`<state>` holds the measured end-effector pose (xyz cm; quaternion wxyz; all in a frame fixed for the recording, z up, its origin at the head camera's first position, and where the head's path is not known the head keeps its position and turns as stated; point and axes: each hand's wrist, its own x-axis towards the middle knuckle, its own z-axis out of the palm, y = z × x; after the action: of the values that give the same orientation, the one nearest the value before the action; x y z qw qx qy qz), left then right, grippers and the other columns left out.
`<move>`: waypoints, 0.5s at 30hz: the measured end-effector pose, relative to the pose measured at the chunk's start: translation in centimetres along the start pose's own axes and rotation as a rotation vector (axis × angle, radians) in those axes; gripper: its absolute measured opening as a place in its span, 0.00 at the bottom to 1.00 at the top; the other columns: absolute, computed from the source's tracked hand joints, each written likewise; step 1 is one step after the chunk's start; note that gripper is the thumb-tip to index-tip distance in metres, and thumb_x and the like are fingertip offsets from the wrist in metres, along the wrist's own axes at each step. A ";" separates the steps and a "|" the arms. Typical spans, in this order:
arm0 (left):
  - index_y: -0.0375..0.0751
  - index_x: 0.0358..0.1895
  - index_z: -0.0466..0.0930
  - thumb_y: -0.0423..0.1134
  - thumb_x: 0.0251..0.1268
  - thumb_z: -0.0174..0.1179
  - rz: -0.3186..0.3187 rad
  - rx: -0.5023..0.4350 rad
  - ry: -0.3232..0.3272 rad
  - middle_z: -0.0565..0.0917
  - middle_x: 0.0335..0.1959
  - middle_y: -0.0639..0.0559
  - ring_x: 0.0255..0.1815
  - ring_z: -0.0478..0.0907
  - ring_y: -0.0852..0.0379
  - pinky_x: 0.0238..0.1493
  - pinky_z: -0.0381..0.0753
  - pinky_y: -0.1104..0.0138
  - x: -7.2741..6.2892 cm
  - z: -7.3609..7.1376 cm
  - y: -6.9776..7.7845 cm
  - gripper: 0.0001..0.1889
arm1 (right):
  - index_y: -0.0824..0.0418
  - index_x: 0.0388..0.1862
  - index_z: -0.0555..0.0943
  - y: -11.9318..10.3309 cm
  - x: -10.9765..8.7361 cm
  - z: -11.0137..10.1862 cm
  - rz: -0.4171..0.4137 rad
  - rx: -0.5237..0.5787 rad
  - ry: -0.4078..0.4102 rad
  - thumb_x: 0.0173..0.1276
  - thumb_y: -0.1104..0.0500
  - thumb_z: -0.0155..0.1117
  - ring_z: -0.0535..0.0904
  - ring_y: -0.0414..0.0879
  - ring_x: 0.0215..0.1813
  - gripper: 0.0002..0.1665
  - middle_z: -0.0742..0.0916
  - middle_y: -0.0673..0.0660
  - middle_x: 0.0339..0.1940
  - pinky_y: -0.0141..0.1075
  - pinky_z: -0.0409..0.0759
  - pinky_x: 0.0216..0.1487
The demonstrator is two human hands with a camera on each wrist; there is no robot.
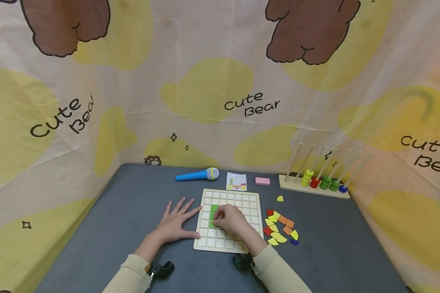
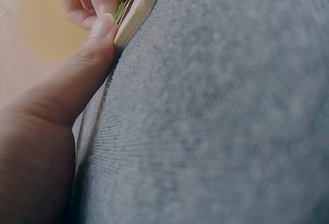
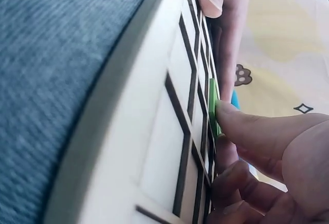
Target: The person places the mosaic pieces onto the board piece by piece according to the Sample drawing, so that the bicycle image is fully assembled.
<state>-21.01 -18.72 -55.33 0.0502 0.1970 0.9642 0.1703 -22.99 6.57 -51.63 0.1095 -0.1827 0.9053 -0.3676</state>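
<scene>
A pale wooden grid board (image 1: pixel 220 243) lies on the table. Green square tiles (image 1: pixel 214 208) sit in a column of its cells toward the left side. My right hand (image 1: pixel 232 219) reaches over the board with fingers curled, pinching a green tile (image 3: pixel 213 106) between thumb and forefinger, close against the grid in the right wrist view. To the left, my left hand (image 1: pixel 177 225) is spread flat with straight fingers. Its thumb (image 2: pixel 103 26) touches the board's near left edge, and the forefinger reaches that edge higher up.
Right of the board lie several loose yellow, red, orange and blue pieces (image 1: pixel 278 237). Behind it are a blue toy microphone (image 1: pixel 192 176), a pattern card (image 1: pixel 236 182) and a pink block (image 1: pixel 262 181). A bead-and-peg counting rack (image 1: pixel 315 189) stands at the back right.
</scene>
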 end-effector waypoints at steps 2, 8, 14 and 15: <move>0.69 0.80 0.56 0.83 0.47 0.57 0.000 -0.002 -0.002 0.51 0.84 0.53 0.84 0.40 0.39 0.75 0.30 0.32 0.0 0.0 0.0 0.54 | 0.51 0.27 0.84 0.0 -0.1 -0.2 0.002 0.011 -0.006 0.61 0.56 0.77 0.75 0.39 0.25 0.08 0.82 0.45 0.22 0.32 0.73 0.28; 0.67 0.80 0.57 0.81 0.48 0.59 0.002 -0.012 -0.004 0.52 0.83 0.51 0.84 0.40 0.38 0.75 0.31 0.31 0.0 -0.2 0.2 0.53 | 0.54 0.30 0.85 0.0 -0.3 -1.7 0.002 0.070 0.036 0.63 0.58 0.76 0.76 0.42 0.28 0.06 0.83 0.47 0.24 0.34 0.74 0.29; 0.68 0.80 0.56 0.82 0.48 0.57 0.011 -0.005 0.009 0.52 0.84 0.52 0.84 0.40 0.39 0.75 0.30 0.31 0.0 -0.1 0.1 0.53 | 0.55 0.32 0.85 0.5 -0.5 -3.8 0.033 0.087 0.108 0.64 0.58 0.74 0.77 0.44 0.31 0.04 0.83 0.49 0.27 0.35 0.75 0.30; 0.68 0.80 0.56 0.83 0.48 0.57 0.011 -0.004 0.007 0.51 0.84 0.52 0.84 0.40 0.40 0.75 0.30 0.32 0.0 -0.1 0.0 0.53 | 0.55 0.33 0.85 0.7 -0.6 -4.1 0.038 0.086 0.114 0.64 0.58 0.74 0.77 0.44 0.31 0.04 0.83 0.49 0.27 0.35 0.75 0.30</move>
<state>-20.98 -18.72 -55.22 0.0461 0.2015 0.9630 0.1731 -24.02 9.81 -49.25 0.0723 -0.1394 0.8967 -0.4137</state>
